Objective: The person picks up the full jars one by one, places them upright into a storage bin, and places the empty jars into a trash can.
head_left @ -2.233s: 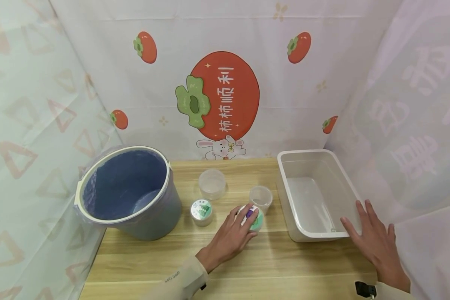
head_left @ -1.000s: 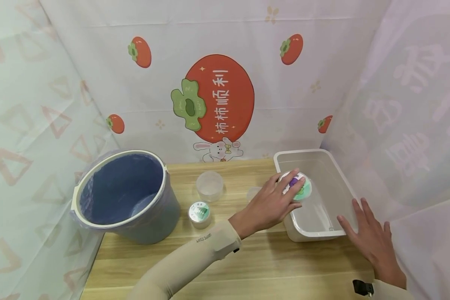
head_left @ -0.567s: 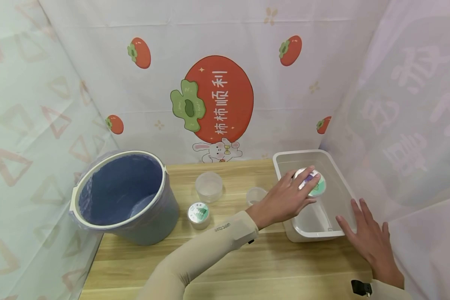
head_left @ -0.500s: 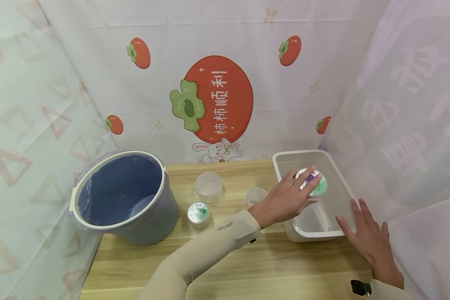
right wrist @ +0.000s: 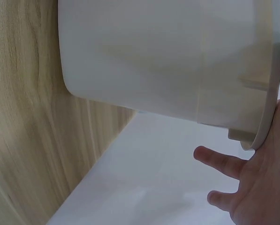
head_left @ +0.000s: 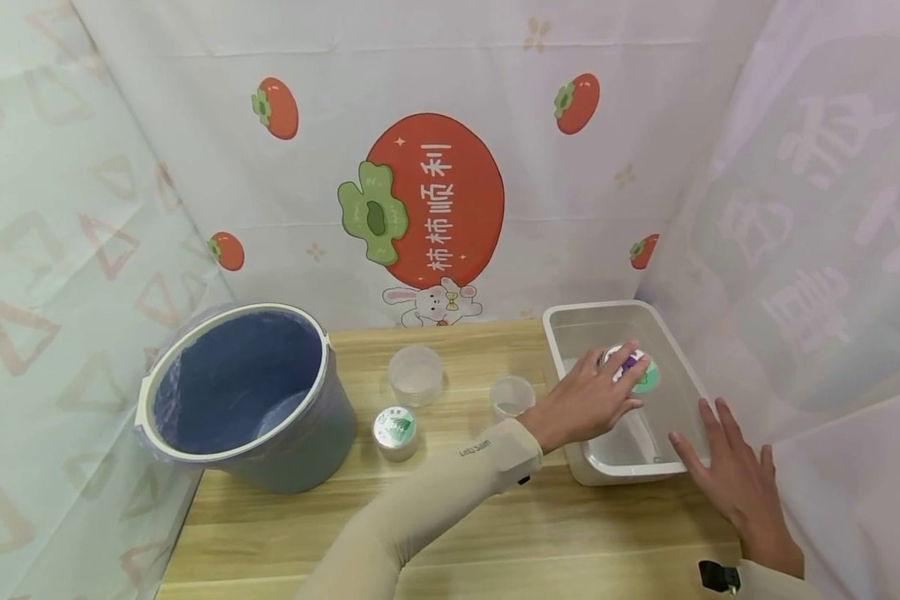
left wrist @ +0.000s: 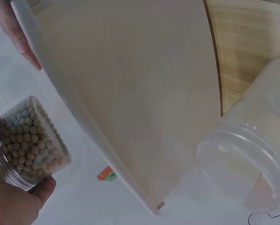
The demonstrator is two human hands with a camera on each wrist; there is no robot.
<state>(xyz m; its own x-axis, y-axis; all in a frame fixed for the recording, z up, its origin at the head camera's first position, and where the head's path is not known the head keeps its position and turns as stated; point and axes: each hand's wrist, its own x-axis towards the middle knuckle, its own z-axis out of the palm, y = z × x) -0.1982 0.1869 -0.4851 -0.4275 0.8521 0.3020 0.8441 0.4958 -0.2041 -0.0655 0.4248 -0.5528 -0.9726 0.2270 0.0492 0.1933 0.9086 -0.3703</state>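
My left hand (head_left: 587, 400) grips a clear jar (head_left: 647, 379) with a white and green lid by its top, over the open white tub (head_left: 596, 460). Small round tan balls fill this jar, as the left wrist view shows. How far the jar is from the tub's floor I cannot tell. At the tub's near right corner, my right hand (head_left: 742, 492) rests against the rim with spread, straight fingers; in the right wrist view the rim lies along that hand (right wrist: 266, 180). Left of the tub stands an open clear jar (head_left: 512, 395).
A blue-grey bucket (head_left: 300, 454) with a bag lining stands at the left. Between it and the tub are a small jar (head_left: 395, 433) with a green-printed lid and a clear round container (head_left: 416, 375). Printed cloth walls enclose the wooden table (head_left: 570, 533).
My left hand has carried the jar off the table, rightward over the tub. In the last half second it shifted slightly farther right. My right hand has kept its place at the corner.
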